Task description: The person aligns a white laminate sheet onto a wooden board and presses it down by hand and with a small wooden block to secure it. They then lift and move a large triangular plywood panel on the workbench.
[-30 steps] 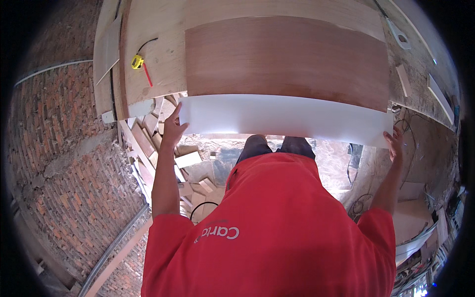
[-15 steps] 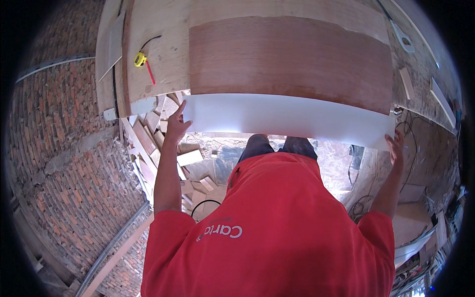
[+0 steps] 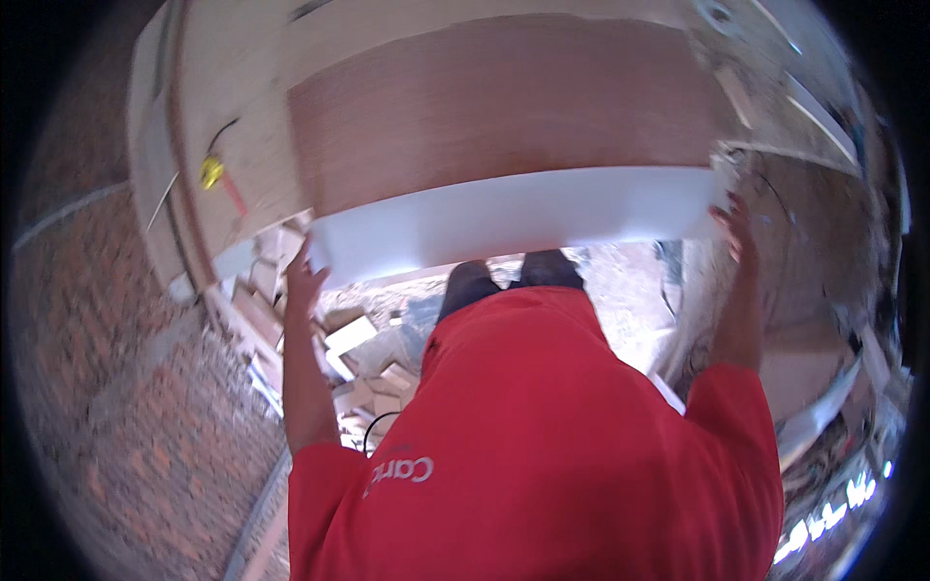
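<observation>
Two hands: one left hand [image 3: 302,279], one right hand [image 3: 738,229]. One white panel [image 3: 523,213]. One reddish-brown board [image 3: 504,107]. One bench [image 3: 257,92]. One yellow tape measure [image 3: 210,172], with one dark cord [image 3: 224,132] by it. One red stick [image 3: 234,195], blurred. One ring-shaped handle [image 3: 705,10], upper right. Pale strips [image 3: 823,124], upper right: at least two, blur hides any more. Two knees [image 3: 548,266], dark trousers. One red shirt [image 3: 552,436], two sleeves [image 3: 325,479]. One brick wall [image 3: 184,474]. One black loop [image 3: 368,433]. Wood offcuts [image 3: 351,335], lower left of the bench: many, overlapping and blurred, can't give exact number. Clutter [image 3: 823,426] at far right: several pieces, too smeared to count.
</observation>
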A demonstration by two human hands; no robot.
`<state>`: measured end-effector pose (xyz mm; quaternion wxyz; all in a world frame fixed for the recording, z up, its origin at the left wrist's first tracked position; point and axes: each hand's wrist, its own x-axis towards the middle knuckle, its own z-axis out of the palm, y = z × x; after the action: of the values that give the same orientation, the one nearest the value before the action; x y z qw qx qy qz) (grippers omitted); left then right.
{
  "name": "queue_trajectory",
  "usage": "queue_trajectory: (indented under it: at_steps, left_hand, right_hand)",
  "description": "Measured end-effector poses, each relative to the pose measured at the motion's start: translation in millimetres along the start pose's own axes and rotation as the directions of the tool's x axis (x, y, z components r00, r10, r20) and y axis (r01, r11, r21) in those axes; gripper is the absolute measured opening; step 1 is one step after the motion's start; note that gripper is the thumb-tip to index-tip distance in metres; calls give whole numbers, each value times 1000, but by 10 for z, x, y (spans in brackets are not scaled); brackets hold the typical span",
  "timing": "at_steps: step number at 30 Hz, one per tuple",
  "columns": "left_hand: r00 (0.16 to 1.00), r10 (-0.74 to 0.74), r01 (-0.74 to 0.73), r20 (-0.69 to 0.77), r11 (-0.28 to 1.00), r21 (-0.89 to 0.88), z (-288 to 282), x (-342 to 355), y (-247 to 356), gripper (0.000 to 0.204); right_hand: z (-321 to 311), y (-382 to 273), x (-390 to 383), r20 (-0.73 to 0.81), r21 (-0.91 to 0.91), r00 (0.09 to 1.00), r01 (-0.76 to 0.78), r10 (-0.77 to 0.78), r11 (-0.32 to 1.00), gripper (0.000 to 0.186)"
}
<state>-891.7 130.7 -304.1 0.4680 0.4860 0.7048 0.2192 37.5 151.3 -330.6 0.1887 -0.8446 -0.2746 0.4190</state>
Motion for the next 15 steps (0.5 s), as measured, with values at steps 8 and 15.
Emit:
queue_trajectory:
  at_steps: [8, 15]
  left_hand:
    - [994, -104, 109, -42, 987, 120, 93, 21, 123, 99]
    - [991, -135, 135, -14, 977, 163, 41, 32, 150, 98]
  right_hand:
    - [106, -397, -299, 35, 129, 994, 101, -106, 987, 69]
    - [149, -344, -270, 3, 201, 982, 186, -190, 962, 58]
